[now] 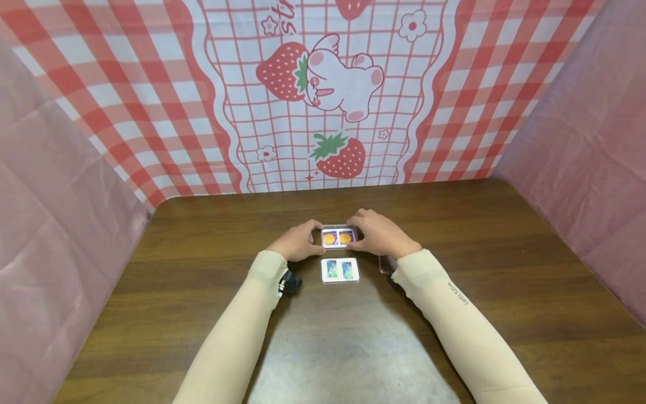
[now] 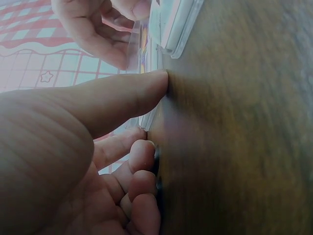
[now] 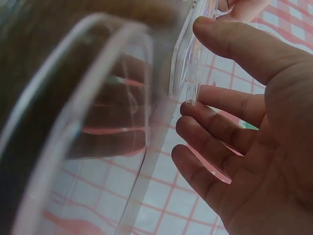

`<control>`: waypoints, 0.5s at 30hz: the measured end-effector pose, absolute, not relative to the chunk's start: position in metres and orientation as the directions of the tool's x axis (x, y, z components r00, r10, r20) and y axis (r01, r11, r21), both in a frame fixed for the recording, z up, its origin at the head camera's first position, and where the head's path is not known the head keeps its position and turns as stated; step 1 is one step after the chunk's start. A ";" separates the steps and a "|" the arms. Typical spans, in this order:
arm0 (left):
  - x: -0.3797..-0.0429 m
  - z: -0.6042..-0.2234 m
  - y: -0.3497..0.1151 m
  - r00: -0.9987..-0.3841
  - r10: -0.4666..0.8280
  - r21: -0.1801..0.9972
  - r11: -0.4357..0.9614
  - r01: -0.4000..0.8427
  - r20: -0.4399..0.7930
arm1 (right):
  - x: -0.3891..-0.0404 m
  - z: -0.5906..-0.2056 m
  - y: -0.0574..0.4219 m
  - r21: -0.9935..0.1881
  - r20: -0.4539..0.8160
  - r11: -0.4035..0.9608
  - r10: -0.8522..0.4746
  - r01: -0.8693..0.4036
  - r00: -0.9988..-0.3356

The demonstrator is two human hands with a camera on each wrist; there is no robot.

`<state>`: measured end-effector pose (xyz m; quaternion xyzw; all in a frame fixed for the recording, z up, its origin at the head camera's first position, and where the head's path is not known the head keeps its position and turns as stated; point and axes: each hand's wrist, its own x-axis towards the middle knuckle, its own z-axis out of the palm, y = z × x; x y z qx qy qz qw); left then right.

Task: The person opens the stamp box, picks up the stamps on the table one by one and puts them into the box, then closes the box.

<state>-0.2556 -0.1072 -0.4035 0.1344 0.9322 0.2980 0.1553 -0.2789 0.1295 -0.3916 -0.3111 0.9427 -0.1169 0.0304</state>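
Observation:
A clear plastic case with two cards of round orange pictures on purple lies between both hands. My left hand grips its left end, thumb on the near side and fingers at the far side. With thumb and fingers, my right hand holds a clear lid over the case's right end; in the right wrist view the lid stands slightly apart from the case there. Just nearer to me lies a second clear case with two blue-green pictures on white, touched by neither hand.
Another clear plastic lid lies on the wooden table by the right wrist, partly hidden by the sleeve. Behind the table hangs a red-and-white checked cloth; pink cloths hang at both sides.

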 end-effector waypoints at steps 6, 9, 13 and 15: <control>-0.256 -0.404 -0.106 -0.916 0.339 0.595 0.789 0.154 -0.213 | -0.279 -0.393 0.129 -0.236 0.009 0.784 -0.589 -0.574 -0.808; -0.256 -0.404 -0.107 -0.917 0.338 0.597 0.788 0.153 -0.212 | -0.279 -0.394 0.130 -0.241 0.004 0.786 -0.586 -0.569 -0.810; -0.256 -0.404 -0.107 -0.916 0.337 0.600 0.786 0.148 -0.216 | -0.280 -0.394 0.129 -0.251 -0.008 0.787 -0.583 -0.563 -0.812; -0.256 -0.404 -0.108 -0.916 0.337 0.602 0.785 0.145 -0.219 | -0.281 -0.395 0.129 -0.254 -0.015 0.789 -0.582 -0.560 -0.813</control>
